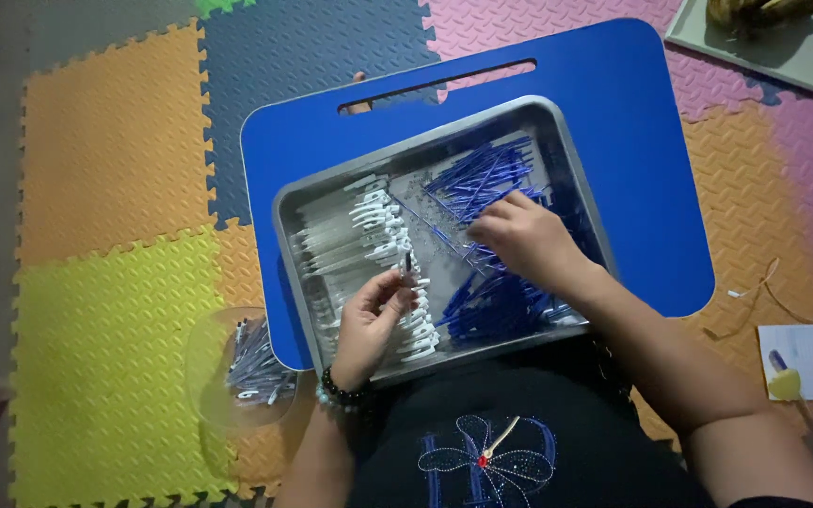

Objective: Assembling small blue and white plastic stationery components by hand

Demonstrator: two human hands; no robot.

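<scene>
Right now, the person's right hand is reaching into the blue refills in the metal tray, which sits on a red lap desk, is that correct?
Not quite: the lap desk is blue, not red, as the head view shows. The rest holds: the right hand is reaching into the blue refills in the metal tray.

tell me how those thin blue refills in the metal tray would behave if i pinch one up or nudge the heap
The blue refills look thin and straight, so probably light and slightly bendy. Round and smooth, they would likely roll or slide on the metal tray. Being heaped crisscross under the right hand, a nudge may shift several together.
</scene>
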